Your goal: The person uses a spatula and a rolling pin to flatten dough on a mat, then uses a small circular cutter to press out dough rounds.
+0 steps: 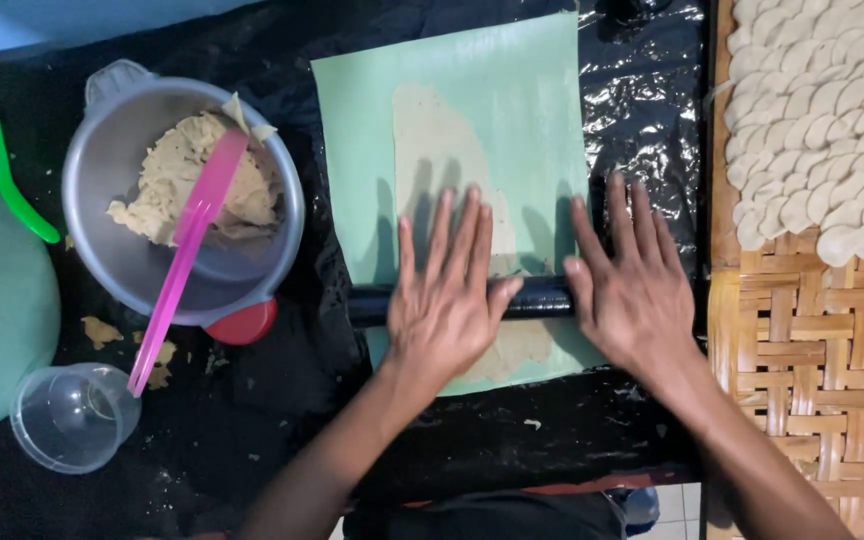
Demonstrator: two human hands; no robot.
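Now your left hand (447,305) and right hand (632,290) press flat, fingers spread, on the black rolling pin (540,297); soft thin dough (447,160) likely tears easily, so bear on the pin's ends.

rolling pin (537,297) middle under hands, tray (812,340) cropped

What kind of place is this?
Probably a home kitchen corner for making snacks by hand: both hands press a black rolling pin over thin flattened dough, a grey bowl of dough stands nearby, and cut dough rounds fill a woven bamboo tray.
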